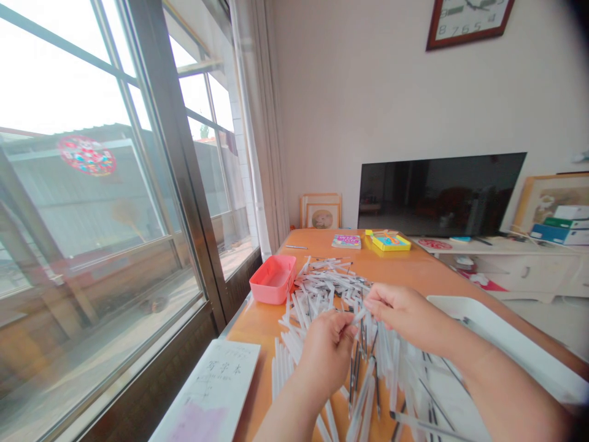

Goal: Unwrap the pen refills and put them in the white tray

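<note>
A large heap of white pen barrels and thin dark refills [322, 288] covers the orange table [414, 267]. Above its near part my left hand [327, 351] and my right hand [405, 314] meet, both with fingers pinched together. Between their fingertips is a white pen barrel [359, 315], held at both ends. Whether a refill is inside it cannot be seen.
A pink tray [273, 279] sits left of the heap. A white exercise book [211, 393] lies at the near left, a white tray [510, 347] at the right. Small colourful books [346, 241] and a yellow box [390, 242] lie far back. Window on the left, television [439, 195] behind.
</note>
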### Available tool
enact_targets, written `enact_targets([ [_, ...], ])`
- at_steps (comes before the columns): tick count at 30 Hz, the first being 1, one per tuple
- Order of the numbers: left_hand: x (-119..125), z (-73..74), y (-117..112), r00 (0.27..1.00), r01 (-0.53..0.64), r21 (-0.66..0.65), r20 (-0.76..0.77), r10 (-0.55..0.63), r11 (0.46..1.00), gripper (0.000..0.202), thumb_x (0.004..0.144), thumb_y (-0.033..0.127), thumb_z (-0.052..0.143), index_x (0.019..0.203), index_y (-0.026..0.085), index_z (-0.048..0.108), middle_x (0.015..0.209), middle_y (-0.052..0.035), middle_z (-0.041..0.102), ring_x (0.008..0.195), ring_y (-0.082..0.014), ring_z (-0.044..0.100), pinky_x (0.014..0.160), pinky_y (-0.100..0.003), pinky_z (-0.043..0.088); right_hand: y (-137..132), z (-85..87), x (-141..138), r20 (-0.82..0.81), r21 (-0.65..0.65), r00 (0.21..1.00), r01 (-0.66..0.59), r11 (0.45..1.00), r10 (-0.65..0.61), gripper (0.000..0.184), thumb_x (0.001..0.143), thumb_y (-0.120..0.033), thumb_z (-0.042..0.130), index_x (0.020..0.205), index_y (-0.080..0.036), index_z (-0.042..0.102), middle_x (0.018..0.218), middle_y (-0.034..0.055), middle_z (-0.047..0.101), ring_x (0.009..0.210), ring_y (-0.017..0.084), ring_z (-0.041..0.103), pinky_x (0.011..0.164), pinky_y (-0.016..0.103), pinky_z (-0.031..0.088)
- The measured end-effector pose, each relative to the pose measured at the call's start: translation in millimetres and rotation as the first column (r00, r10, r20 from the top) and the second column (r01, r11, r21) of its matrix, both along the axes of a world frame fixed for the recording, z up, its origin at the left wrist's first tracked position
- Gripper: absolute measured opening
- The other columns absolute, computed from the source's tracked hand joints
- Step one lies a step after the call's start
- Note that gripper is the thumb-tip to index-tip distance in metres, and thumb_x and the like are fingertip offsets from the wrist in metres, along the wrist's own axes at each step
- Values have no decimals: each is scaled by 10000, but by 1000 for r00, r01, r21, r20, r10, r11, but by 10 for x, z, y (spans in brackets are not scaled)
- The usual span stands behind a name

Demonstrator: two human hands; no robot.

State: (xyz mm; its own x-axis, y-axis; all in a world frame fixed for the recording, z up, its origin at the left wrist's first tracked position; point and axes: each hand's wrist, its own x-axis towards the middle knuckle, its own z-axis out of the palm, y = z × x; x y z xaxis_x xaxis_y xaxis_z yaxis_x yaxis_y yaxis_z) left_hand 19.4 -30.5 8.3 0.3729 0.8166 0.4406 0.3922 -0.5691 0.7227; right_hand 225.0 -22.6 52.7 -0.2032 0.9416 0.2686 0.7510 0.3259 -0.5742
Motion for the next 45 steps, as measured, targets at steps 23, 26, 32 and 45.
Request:
enact_targets([
  [23,-13,72,-32,992,-90,42,-89,93,995,173,871,222,541,702,203,574,719,-22,580,711,-176,515,644,-279,311,112,-176,-135,98,92,981,162,983,-170,407,955,-474,401,640,-218,433,573,-31,509,569,140,460,544,259,286],
  [26,-15,34,0,994,-94,-9,-59,93,996,125,853,228,563,739,208,610,742,-18,598,720,-175,522,644,-269,320,133,-196,-159,78,106,981,169,980,-178,408,951,-483,404,642,-218,434,571,-30,506,563,139,446,544,261,281],
  [32,-47,41,13,990,128,-209,83,-113,969,237,900,322,520,760,184,653,672,8,552,642,-147,461,605,-256,317,90,-123,-122,74,129,989,114,985,-124,396,960,-483,393,666,-220,433,601,-31,513,594,143,464,556,261,278],
  [45,-49,14,36,994,-65,21,-91,67,998,213,860,251,568,656,192,592,668,-18,573,673,-167,502,628,-276,311,125,-186,-204,36,151,972,223,963,-230,396,927,-484,425,632,-220,425,555,-35,494,571,139,463,555,259,274],
])
